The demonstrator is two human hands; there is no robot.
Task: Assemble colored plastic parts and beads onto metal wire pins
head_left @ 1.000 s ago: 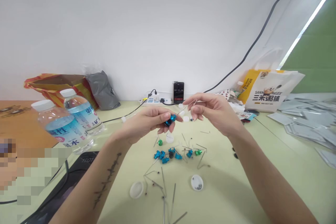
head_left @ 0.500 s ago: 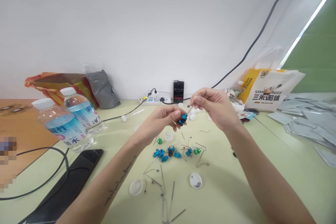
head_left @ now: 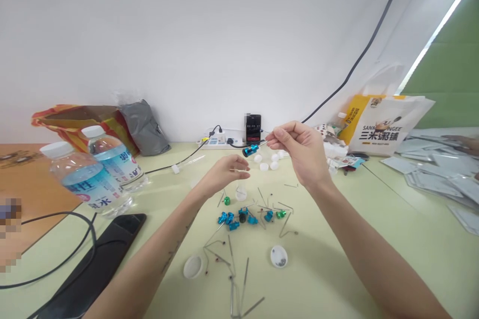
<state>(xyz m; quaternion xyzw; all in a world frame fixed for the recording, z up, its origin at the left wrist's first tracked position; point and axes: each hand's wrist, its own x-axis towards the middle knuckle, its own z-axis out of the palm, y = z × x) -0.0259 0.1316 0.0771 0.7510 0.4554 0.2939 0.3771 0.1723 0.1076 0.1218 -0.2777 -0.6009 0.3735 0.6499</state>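
Observation:
Between the fingertips of my right hand (head_left: 297, 147) is a thin metal rod, with a blue and black part (head_left: 250, 150) on its far end, held in the air. My left hand (head_left: 228, 172) is below and left of that part, fingers apart and nothing in them. On the table beneath lie several small blue parts (head_left: 234, 226), a green part (head_left: 281, 214) and another green one (head_left: 227, 200). Bent metal hex keys (head_left: 245, 279) are scattered around them. One white cap (head_left: 279, 256) contains tiny dark pieces; a second white cap (head_left: 193, 266) lies to its left.
Two water bottles (head_left: 93, 184) and a dark phone (head_left: 97, 264) with a cable are at the left. A phone showing a timer (head_left: 253, 128) leans at the wall beside a power strip (head_left: 220, 140). Paper bag (head_left: 385, 122) and grey-white packets (head_left: 437, 179) are at the right.
My left hand has let go of the blue and black part and moved down and left. That part now hangs on the rod in my right hand, farther left and higher.

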